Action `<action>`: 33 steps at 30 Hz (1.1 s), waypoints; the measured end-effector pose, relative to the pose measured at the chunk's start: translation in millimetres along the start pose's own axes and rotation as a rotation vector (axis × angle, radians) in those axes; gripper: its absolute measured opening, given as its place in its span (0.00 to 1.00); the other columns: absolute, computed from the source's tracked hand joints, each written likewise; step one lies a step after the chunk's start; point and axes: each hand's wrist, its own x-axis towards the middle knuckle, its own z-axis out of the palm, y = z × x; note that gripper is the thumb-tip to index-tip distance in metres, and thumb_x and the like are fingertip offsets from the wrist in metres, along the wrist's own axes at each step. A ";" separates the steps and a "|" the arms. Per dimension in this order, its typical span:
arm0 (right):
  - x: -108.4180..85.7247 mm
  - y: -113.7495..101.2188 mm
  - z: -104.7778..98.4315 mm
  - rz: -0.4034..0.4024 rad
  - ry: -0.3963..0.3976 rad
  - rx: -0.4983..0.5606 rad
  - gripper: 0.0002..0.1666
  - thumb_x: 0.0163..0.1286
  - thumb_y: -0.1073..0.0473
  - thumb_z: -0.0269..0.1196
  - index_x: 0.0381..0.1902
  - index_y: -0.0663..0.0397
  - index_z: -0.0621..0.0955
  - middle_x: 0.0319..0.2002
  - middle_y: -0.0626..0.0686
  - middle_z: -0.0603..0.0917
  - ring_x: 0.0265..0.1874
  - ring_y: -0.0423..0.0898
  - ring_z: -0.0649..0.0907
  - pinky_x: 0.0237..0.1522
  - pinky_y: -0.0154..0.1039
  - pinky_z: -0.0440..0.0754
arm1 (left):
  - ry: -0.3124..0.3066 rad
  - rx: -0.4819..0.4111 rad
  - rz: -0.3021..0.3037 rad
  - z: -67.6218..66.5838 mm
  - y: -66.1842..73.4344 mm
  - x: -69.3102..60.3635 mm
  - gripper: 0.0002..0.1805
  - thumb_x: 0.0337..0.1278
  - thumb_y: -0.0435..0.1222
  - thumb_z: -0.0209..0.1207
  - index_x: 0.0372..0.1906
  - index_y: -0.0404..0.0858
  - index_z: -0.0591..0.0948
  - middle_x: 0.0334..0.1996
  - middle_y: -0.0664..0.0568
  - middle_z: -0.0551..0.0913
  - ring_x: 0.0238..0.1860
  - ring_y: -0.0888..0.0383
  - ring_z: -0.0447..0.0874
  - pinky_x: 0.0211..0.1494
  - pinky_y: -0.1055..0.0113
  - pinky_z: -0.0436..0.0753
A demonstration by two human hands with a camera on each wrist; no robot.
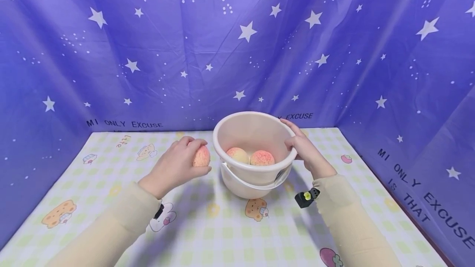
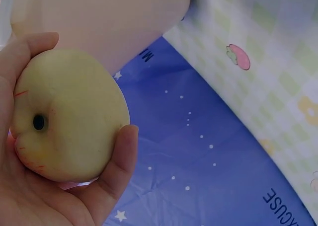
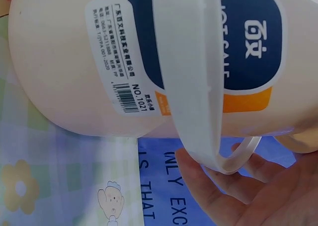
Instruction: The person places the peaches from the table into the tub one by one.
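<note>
My left hand [image 1: 173,165] grips a peach [image 1: 201,157] just left of a pale pink bucket [image 1: 237,186], level with its rim. In the left wrist view, the fingers and thumb curl round the pale yellow side of this peach [image 2: 82,112], where a dark hole shows. Two more peaches, one yellowish [image 1: 237,155] and one redder [image 1: 262,158], lie inside the upright bucket. On the right, my right hand [image 1: 307,151] holds the bucket's rim, thumb over the inside. The right wrist view shows the fingers beside the white handle [image 3: 191,82], which hangs down.
A checked tablecloth [image 1: 237,238] with cartoon prints covers the table. Purple star-patterned curtains [image 1: 208,44] stand behind and at both sides. A printed label [image 3: 119,52] is stuck to the bucket's wall. A small black device [image 1: 306,197] sits at the right cuff.
</note>
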 end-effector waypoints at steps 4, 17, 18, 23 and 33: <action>0.6 0.0 0.1 -0.002 -0.003 -0.001 0.59 0.47 0.70 0.46 0.79 0.32 0.51 0.77 0.60 0.55 0.62 0.60 0.69 0.39 0.40 0.78 | -0.001 0.008 -0.011 -3.3 0.1 2.6 0.33 0.46 0.49 0.69 0.58 0.39 0.79 0.51 0.39 0.80 0.49 0.41 0.80 0.53 0.46 0.80; 0.7 -0.6 -0.4 -0.002 -0.003 -0.007 0.58 0.49 0.70 0.47 0.79 0.32 0.50 0.77 0.61 0.54 0.62 0.60 0.69 0.39 0.41 0.77 | 0.030 -0.002 -0.001 -15.4 3.7 11.0 0.33 0.45 0.48 0.69 0.59 0.39 0.79 0.49 0.39 0.80 0.48 0.41 0.80 0.52 0.47 0.80; 0.7 -0.5 -0.3 -0.002 -0.003 -0.007 0.58 0.49 0.70 0.47 0.79 0.32 0.50 0.77 0.61 0.54 0.62 0.60 0.69 0.39 0.41 0.77 | 0.031 -0.001 0.000 -16.4 3.9 11.6 0.33 0.45 0.48 0.69 0.59 0.38 0.79 0.50 0.39 0.79 0.49 0.41 0.80 0.52 0.47 0.80; 0.6 -0.3 0.0 0.002 -0.002 -0.001 0.59 0.48 0.70 0.47 0.79 0.32 0.50 0.76 0.61 0.55 0.61 0.60 0.70 0.39 0.40 0.78 | 0.024 0.000 -0.009 -21.0 5.9 14.3 0.34 0.45 0.49 0.68 0.59 0.40 0.78 0.51 0.38 0.79 0.50 0.39 0.80 0.53 0.46 0.79; 0.4 -0.1 0.0 0.004 0.002 0.001 0.59 0.47 0.70 0.47 0.79 0.32 0.50 0.76 0.61 0.54 0.59 0.61 0.71 0.37 0.40 0.78 | 0.026 -0.002 -0.007 -27.7 9.6 20.4 0.34 0.46 0.49 0.68 0.61 0.41 0.78 0.52 0.39 0.79 0.51 0.39 0.79 0.53 0.46 0.79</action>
